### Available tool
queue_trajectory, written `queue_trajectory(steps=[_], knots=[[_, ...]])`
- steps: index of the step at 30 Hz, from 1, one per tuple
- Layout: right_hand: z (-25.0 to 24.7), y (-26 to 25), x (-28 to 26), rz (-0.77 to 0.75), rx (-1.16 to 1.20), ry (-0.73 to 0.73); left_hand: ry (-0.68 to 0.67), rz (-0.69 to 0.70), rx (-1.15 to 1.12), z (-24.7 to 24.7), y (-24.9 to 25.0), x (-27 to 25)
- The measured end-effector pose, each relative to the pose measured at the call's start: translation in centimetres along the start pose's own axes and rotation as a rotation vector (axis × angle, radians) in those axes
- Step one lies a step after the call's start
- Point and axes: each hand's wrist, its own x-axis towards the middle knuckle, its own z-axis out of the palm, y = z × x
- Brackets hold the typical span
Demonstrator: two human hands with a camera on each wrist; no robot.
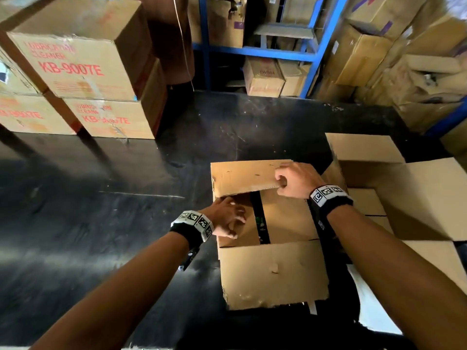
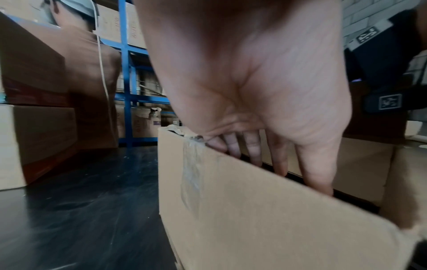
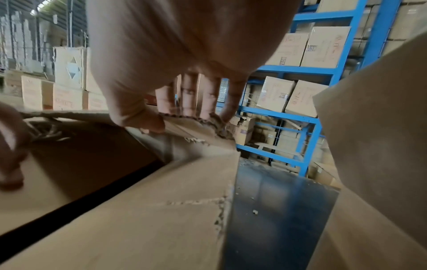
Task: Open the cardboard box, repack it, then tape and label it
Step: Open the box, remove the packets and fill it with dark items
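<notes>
The plain brown cardboard box stood upright on the dark surface, inner flaps folded nearly shut, far flap partly raised, near flap hanging outward.

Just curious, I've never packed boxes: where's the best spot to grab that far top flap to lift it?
Probably its free edge, from the near side: the far flap is hinged on its far side, so that edge swings up. The right hand pinches it there, thumb under.

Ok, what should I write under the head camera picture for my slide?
Right hand lifts the far flap of a cardboard box while the left hand reaches under it.
</notes>
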Motion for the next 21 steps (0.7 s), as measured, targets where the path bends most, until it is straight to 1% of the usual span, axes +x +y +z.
queue_trajectory(steps=[4, 6, 9, 10, 12, 14, 17, 19, 21], knots=[[0.3, 0.1, 0.5, -0.082, -0.065, -0.075, -0.016, -0.013, -0.029, 0.4, -0.6, 0.7], [1.1, -0.2, 0.7, -0.126, -0.122, -0.126, -0.016, -0.006, -0.008, 0.9, -0.6, 0.8], [3.1, -1.1, 1.0, -0.152, -0.172, -0.184, 0.035, 0.034, -0.005, 1.9, -1.0, 0.9], [3.6, -1.6, 0.9, -0.142, -0.177, -0.183, 0.07, 0.057, -0.022, 2.2, -1.2, 0.8], [4.5, -2.6, 1.0, -0.145, -0.197, -0.129, 0.15, 0.117, -0.058, 2.9, -1.8, 0.6], [5.2, -4.1, 1.5, -0.191, -0.199, -0.065, 0.244, 0.169, -0.103, 3.5, -2.0, 0.4], [5.3, -6.5, 2.5, -0.247, -0.194, -0.047, 0.372, 0.18, -0.139, 4.4, -1.9, 0.3], [4.5, -7.2, 2.8, -0.252, -0.194, -0.043, 0.405, 0.154, -0.147, 4.6, -1.6, 0.2], [3.5, -7.1, 3.0, -0.266, -0.204, -0.027, 0.392, 0.128, -0.131, 4.3, -1.5, 0.2]])
